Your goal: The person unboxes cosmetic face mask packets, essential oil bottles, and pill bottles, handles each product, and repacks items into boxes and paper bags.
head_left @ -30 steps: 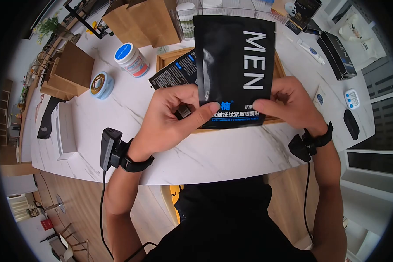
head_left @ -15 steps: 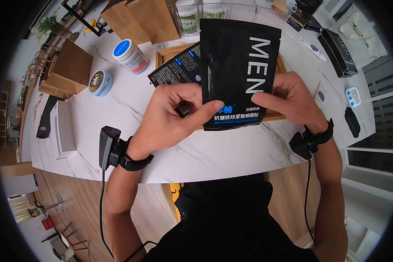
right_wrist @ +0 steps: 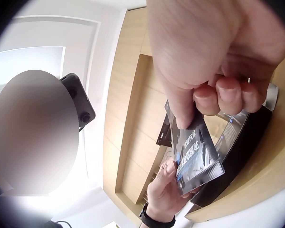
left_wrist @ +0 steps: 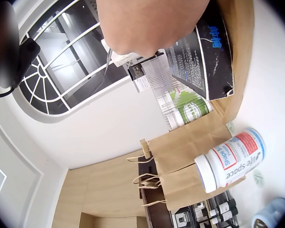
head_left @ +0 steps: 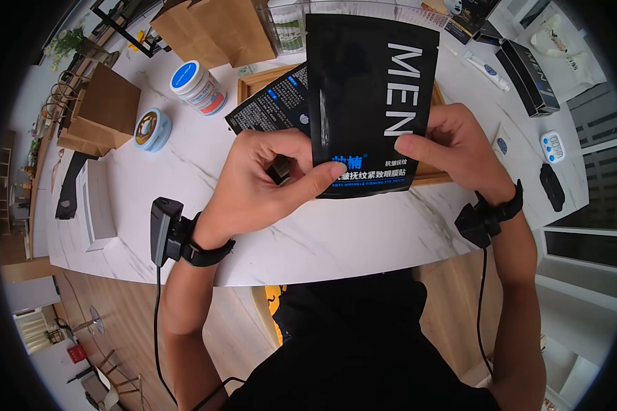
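Observation:
A black foil eye-patch pouch (head_left: pixel 363 89), printed "MEN" in large white letters, is held up in front of the body, its printed face toward the head camera. My left hand (head_left: pixel 260 185) pinches its lower left edge, thumb on the front. On the right side, my right hand (head_left: pixel 459 147) grips the edge with its thumb (right_wrist: pixel 183 111) over the front and fingers curled behind. Behind the pouch, a black printed box (head_left: pixel 271 99) lies partly over a wooden tray (head_left: pixel 250 83). Most of that tray is hidden by the hands and pouch.
To the left stand a white supplement jar (head_left: pixel 199 88), a light blue tub (head_left: pixel 152 130) and brown paper bags (head_left: pixel 106 106). A clear organiser (head_left: pixel 391 12) is at the back. Rightward lie a white tube (head_left: pixel 487 70), a black "MEN" box (head_left: pixel 528 77) and a timer (head_left: pixel 551 146).
The pouch first shifts slightly right, then back left and a little up in the head view. My right thumb has slid up its edge. Both hands keep their hold.

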The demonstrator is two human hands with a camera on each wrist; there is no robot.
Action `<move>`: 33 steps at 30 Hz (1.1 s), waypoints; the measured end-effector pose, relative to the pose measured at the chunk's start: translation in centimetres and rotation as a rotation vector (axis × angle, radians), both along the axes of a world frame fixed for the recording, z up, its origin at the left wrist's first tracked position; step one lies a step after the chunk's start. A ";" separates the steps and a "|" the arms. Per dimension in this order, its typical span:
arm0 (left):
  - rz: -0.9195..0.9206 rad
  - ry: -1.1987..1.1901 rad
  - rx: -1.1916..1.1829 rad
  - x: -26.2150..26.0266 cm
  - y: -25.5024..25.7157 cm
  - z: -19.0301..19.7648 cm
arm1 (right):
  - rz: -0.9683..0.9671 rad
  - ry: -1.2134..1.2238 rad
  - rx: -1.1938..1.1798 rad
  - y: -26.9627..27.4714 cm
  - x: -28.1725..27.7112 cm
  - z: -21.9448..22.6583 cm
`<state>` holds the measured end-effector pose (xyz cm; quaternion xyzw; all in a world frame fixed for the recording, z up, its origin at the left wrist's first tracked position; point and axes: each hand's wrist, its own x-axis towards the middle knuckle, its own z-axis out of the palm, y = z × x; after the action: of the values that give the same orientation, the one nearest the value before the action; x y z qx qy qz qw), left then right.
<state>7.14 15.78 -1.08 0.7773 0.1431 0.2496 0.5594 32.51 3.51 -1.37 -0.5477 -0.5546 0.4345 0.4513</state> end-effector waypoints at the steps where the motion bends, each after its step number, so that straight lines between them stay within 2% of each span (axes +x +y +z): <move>1: 0.001 0.001 0.000 0.0 0.0 0.0 | 0.000 0.001 0.001 0.0 -0.1 0.0; 9: -0.003 0.002 0.001 0.1 0.0 -0.2 | -0.021 0.116 0.072 0.2 -0.6 0.2; 14: -0.003 0.025 0.026 -0.1 0.1 -0.1 | -0.029 0.068 0.049 0.2 -0.2 0.3; 16: 0.059 0.060 -0.077 0.0 -0.2 0.2 | -0.032 0.035 0.044 0.3 -0.2 0.3; 20: 0.057 0.056 -0.088 -0.1 0.0 0.1 | -0.056 0.080 0.083 0.2 -0.6 0.3; 25: 0.010 -0.015 0.002 0.0 0.0 -0.1 | -0.056 0.064 0.065 0.2 -0.4 0.3; 33: 0.000 0.016 0.019 -0.1 0.1 -0.1 | -0.058 0.033 0.091 0.2 -0.4 0.3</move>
<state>7.02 15.92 -1.17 0.7846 0.1452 0.2449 0.5508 32.15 3.70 -1.12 -0.5351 -0.5503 0.4045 0.4972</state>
